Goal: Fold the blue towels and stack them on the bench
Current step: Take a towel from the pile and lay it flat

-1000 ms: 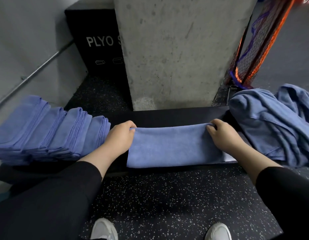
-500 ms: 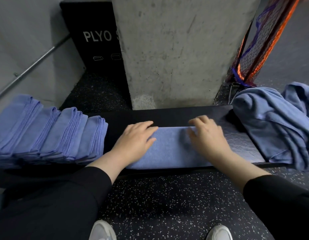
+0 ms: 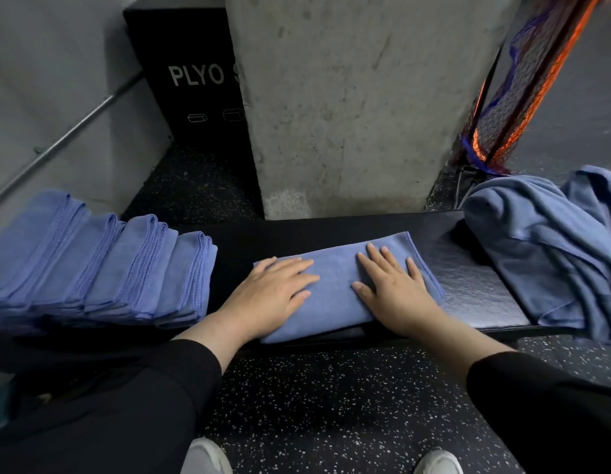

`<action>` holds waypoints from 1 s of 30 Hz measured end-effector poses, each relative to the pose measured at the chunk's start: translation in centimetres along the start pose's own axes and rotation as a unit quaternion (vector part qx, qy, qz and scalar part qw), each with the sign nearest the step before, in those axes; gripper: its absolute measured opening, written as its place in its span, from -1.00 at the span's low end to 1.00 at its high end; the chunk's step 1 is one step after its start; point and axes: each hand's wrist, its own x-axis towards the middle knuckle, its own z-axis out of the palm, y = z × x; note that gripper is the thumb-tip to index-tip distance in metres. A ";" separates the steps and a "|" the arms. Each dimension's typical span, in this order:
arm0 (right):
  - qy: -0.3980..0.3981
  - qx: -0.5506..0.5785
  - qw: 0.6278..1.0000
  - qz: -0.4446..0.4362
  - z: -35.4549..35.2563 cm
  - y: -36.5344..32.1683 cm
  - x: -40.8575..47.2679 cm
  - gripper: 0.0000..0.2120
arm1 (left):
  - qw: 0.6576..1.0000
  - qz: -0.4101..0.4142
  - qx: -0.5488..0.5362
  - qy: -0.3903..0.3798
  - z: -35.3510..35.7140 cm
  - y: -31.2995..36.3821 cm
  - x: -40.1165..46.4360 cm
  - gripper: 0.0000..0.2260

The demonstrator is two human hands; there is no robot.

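Left hand [image 3: 275, 290] and right hand [image 3: 393, 289] flat, fingers straight, gripping nothing; pressing folded towel [image 3: 334, 285] mid-bench [image 3: 468, 285], likely to set creases. Folded stack [image 3: 102, 268] just left for easy transfer; unfolded heap [image 3: 550, 254] right, within reach.

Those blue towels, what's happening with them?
A person is folding them on a black bench. Right now both hands lie flat on one folded towel in the middle: the left hand on its left end, the right hand on its right end. Finished folded towels sit in a leaning row on the left. A rumpled heap of unfolded towels waits on the right.
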 end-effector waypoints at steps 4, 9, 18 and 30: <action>0.056 0.026 0.998 -0.012 -0.3 0.2 1.3 -0.45 | 0.999 -0.033 0.011 -0.021 -0.2 0.0 -0.6 -0.49; 0.167 0.031 0.978 -0.118 -0.6 -3.4 0.5 -0.72 | 0.994 -0.100 0.026 -0.025 -0.2 0.7 -0.2 -0.57; 0.132 -0.093 0.986 -0.046 0.6 -4.3 0.1 -0.67 | 0.994 -0.106 0.012 0.010 -0.8 0.2 -1.6 -0.61; 0.118 0.022 0.962 -0.244 -0.4 0.9 -2.1 -0.73 | 0.999 0.018 -0.042 -0.017 -2.0 -0.1 -6.5 -0.67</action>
